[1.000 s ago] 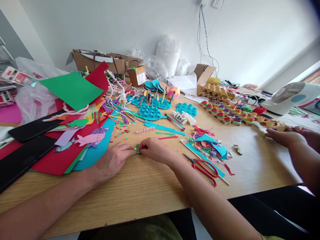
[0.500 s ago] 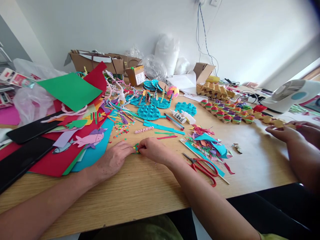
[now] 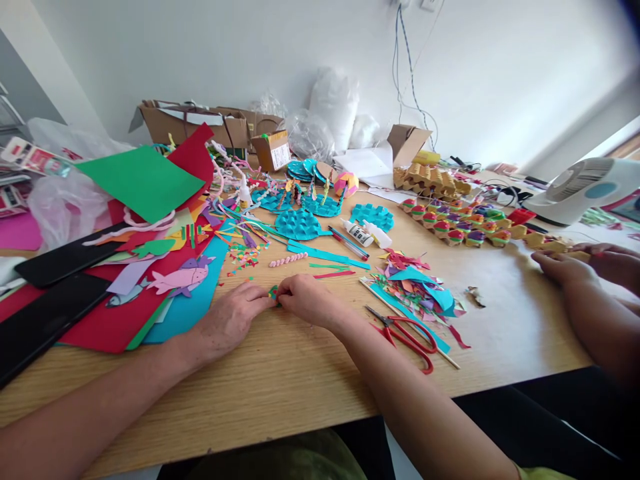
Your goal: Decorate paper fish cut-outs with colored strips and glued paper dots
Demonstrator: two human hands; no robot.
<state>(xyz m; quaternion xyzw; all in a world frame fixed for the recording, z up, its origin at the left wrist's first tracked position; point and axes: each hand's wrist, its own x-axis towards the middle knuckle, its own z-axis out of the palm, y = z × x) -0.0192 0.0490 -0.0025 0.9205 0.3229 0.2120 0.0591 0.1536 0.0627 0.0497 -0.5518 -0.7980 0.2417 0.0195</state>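
A small green paper piece with colored dots (image 3: 273, 293) lies low at the table, mostly hidden between my two hands. The closed fingertips of my left hand (image 3: 233, 315) hold its left side. My right hand (image 3: 307, 301) pinches it from the right, with the thumb and fingertips partly hidden. Beyond my hands are tiny paper scraps (image 3: 245, 261) and a pink twisted strip (image 3: 289, 261). Red-handled scissors (image 3: 405, 333) lie to the right of my right forearm, beside a thin wooden stick (image 3: 440, 352).
Colored sheets (image 3: 145, 180) and pink paper fish (image 3: 177, 278) cover the left side. Behind are glue bottles (image 3: 357, 232), blue egg-carton pieces (image 3: 299, 225) and pens (image 3: 349, 243). A scrap heap (image 3: 417, 283) lies right. Another person's hands (image 3: 565, 267) work near painted egg cartons (image 3: 455, 227).
My left fingertips have shifted slightly right, nearer my right hand, and less of the green piece shows. The other person's hands have moved a little.
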